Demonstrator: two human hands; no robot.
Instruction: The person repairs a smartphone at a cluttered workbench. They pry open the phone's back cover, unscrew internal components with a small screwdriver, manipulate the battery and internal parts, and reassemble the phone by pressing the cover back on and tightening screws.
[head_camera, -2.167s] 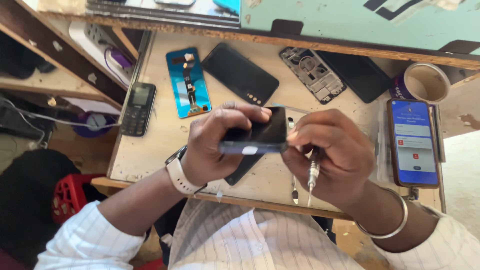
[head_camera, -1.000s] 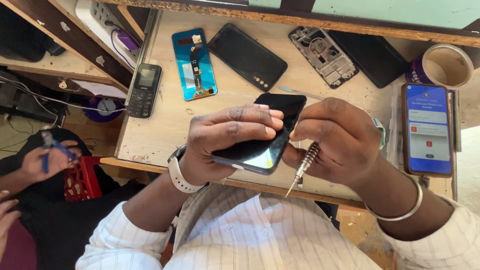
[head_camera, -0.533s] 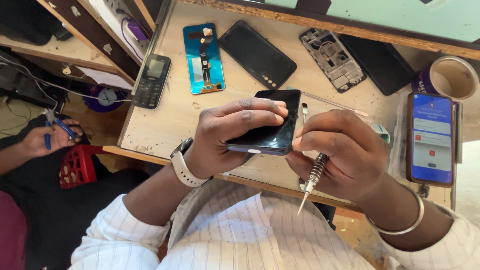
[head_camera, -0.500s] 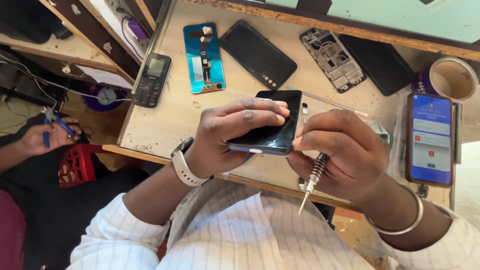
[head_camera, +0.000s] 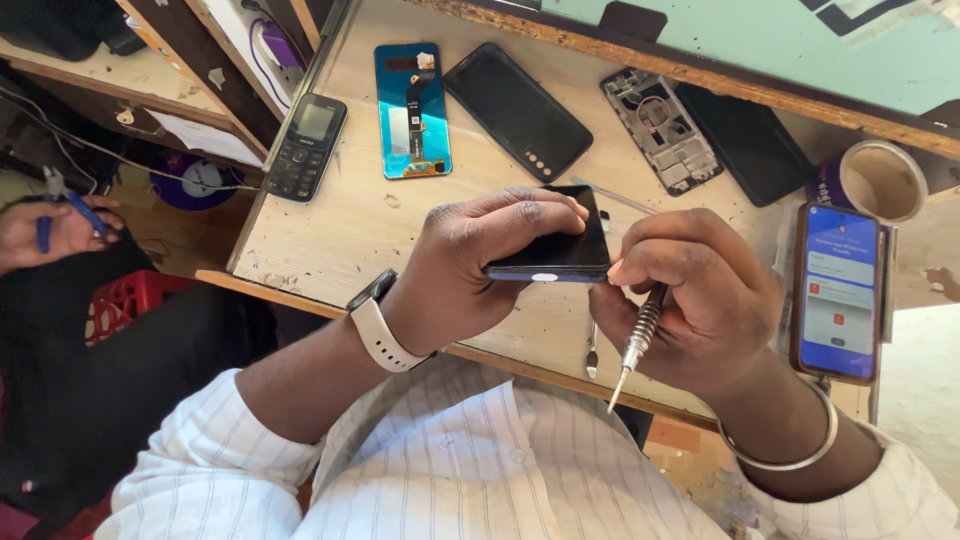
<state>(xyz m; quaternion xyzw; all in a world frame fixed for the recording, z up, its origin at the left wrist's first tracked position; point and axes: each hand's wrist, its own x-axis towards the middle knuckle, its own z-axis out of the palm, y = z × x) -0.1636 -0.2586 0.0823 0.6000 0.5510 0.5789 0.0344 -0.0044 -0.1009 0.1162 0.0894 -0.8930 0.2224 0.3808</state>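
- The black phone (head_camera: 556, 246) sits in my left hand (head_camera: 470, 265), held edge-on above the desk, dark glossy face up, fingers curled over the top and thumb underneath.
- The screwdriver (head_camera: 634, 346) has a knurled silver metal shaft; it's tucked in my right hand (head_camera: 690, 300), tip pointing down toward me, just beside the phone's right end.

One camera sits on the person's head, looking steeply down. It is close above the desk (head_camera: 330, 230), whose near edge crosses the lower frame.
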